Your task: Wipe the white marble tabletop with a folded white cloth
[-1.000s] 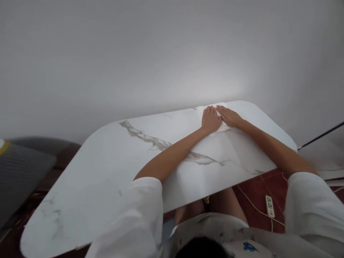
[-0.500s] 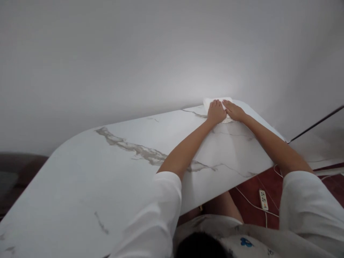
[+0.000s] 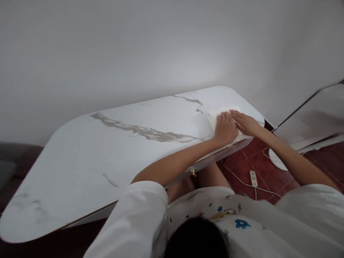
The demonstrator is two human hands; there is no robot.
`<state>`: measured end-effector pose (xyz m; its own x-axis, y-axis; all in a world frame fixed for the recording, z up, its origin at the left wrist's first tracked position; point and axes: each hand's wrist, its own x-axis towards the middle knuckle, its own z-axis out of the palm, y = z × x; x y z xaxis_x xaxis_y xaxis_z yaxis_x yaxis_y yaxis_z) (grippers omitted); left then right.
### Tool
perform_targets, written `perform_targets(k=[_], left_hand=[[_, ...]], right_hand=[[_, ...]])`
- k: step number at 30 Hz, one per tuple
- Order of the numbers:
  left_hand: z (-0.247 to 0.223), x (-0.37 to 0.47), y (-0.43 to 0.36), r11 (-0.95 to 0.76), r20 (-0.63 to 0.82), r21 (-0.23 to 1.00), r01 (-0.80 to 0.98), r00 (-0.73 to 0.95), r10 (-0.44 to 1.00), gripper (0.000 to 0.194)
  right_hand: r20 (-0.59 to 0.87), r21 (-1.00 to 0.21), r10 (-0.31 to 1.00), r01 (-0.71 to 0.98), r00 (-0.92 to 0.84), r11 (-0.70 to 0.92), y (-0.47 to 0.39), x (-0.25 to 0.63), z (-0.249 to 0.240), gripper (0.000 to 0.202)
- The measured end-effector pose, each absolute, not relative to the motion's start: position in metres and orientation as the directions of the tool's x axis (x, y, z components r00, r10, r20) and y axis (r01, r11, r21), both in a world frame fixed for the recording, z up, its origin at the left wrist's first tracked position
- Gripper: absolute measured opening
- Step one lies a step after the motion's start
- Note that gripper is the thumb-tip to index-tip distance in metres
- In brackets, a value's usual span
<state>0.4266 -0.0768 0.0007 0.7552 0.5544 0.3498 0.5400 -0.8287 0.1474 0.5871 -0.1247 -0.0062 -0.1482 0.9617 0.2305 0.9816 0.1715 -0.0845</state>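
Observation:
A white cloth (image 3: 212,114), possibly a paper towel, lies spread on the right end of the white marble-patterned table (image 3: 129,157), near the front edge. Pressed flat on it is my left hand (image 3: 226,129), its fingers stretched forward. My right hand (image 3: 245,123) also lies flat, fingers extended to the left and their tips close to my left hand. Part of the cloth is hidden under both hands.
Behind the table rises a pale wall (image 3: 134,46). A power strip (image 3: 253,178) with white cords lies on the dark red tiled floor (image 3: 242,168). Below the table's front edge is a small gold knob (image 3: 193,172). A round white base (image 3: 278,159) stands at right.
Both hands have moved with the cloth from the table's back edge toward its front edge. The view has shifted, showing more of the table's front and the floor.

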Motion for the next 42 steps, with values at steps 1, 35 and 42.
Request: perform_targets(k=[1, 35, 42], left_hand=[[0.001, 0.429, -0.086, -0.840, 0.340, 0.142, 0.524, 0.771, 0.539, 0.056], [0.001, 0.580, 0.115, -0.860, 0.431, 0.101, 0.500, 0.757, 0.490, 0.048], [-0.002, 0.588, 0.028, -0.939, 0.481, 0.061, 0.339, 0.814, 0.325, 0.050]], right_hand=[[0.227, -0.081, 0.963, 0.983, -0.144, 0.166, -0.136, 0.591, -0.005, 0.057], [0.254, -0.100, 0.967, 0.994, -0.024, 0.050, 0.073, 0.737, -0.010, 0.055], [0.289, -0.113, 0.957, 0.994, 0.030, 0.003, -0.049, 0.748, -0.020, 0.056]])
